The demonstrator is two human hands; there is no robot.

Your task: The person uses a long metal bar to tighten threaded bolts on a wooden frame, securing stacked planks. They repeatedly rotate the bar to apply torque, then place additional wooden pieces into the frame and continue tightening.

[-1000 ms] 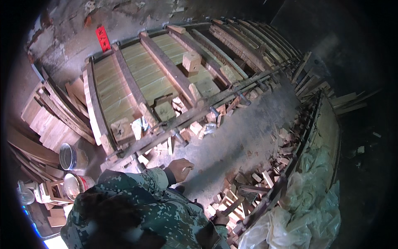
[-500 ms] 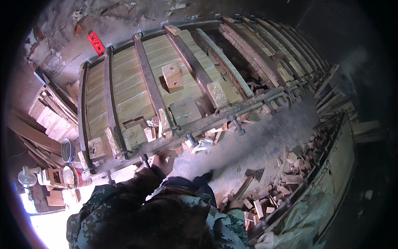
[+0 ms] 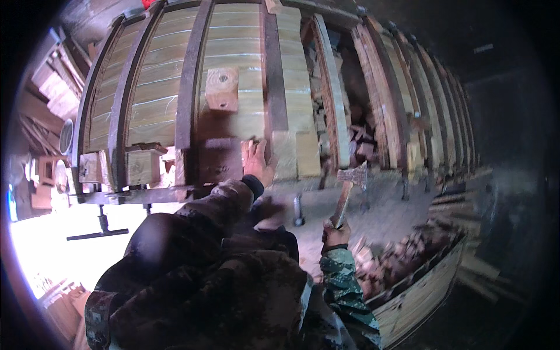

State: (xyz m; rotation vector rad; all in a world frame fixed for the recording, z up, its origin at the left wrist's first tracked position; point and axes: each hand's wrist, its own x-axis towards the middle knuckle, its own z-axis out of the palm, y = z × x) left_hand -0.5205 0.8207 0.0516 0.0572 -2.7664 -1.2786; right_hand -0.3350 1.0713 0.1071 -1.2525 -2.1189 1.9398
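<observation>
Fingers of right hand (image 3: 335, 234) wrapped snugly round lower handle of hatchet (image 3: 345, 197). Left hand (image 3: 258, 163): fingers spread, nothing visible in grasp, at near edge of board rack (image 3: 188, 87), between shaded block (image 3: 219, 160) and pale block (image 3: 285, 156); pressure on wood, cannot tell. Hatchet juts ahead of right knuckles, head by rack's near edge; touching or apart, unclear. Likely handling: stiff, head-heavy, not fragile. Safest hold: low on handle, clear of blade.

Raised the wooden-handled grey metal axe (image 3: 343, 200) with the bare right hand (image 3: 336, 234) to right of frame centre; brought the bare left hand (image 3: 258, 163) up to mid-frame.
</observation>
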